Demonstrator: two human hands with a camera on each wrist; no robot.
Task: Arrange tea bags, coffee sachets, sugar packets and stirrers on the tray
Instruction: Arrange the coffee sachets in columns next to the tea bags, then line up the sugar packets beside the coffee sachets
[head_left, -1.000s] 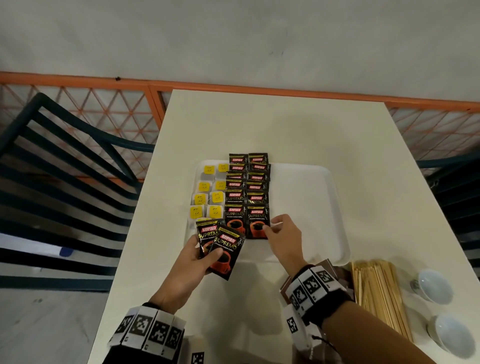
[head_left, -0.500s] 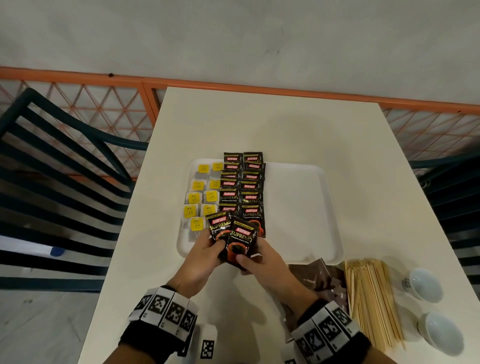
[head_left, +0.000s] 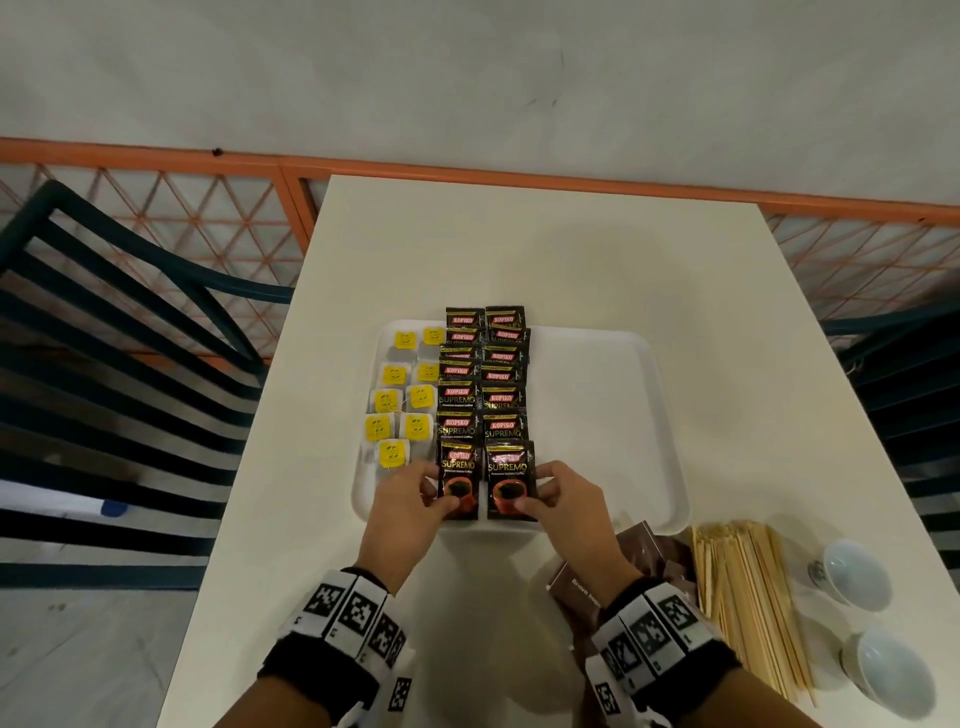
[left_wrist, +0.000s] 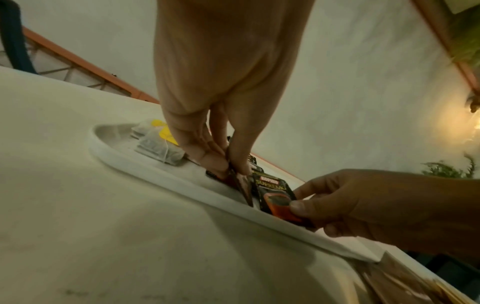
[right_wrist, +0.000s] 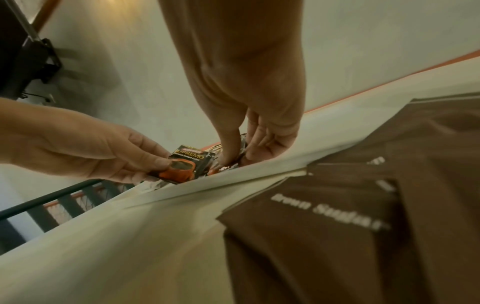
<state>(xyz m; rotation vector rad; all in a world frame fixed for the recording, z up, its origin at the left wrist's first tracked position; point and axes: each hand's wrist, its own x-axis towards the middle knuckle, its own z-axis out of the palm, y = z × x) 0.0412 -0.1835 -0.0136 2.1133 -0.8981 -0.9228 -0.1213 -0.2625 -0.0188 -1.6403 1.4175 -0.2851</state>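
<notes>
Nearest us on the bench (head_left: 467, 623), brown sugar packets (head_left: 644, 551) lie in a loose heap by the right wrist, and a bundle of wooden stirrers (head_left: 737, 597) sits just beside them with two small white cups (head_left: 852, 574) further right; all of that waits off the tray. Now the action: the left hand (head_left: 405, 512) pinches the left coffee sachet (head_left: 458, 480) between thumb and fingertips, while the right hand (head_left: 563, 506) pinches the right coffee sachet (head_left: 510, 479) the same way. Both sachets sit at the tray's (head_left: 597, 415) near edge, side by side, each closing off its own column. That matched grip looks meant to square the pair up and keep the two lines even. Beyond them, the rows of coffee sachets (head_left: 483, 374) overlap like shingles toward the far rim, so each label shows. Left of those, tea bags (head_left: 402, 400) with yellow tags lie in two columns. The tray's right half stays bare, presumably kept for the sugar and stirrers.
</notes>
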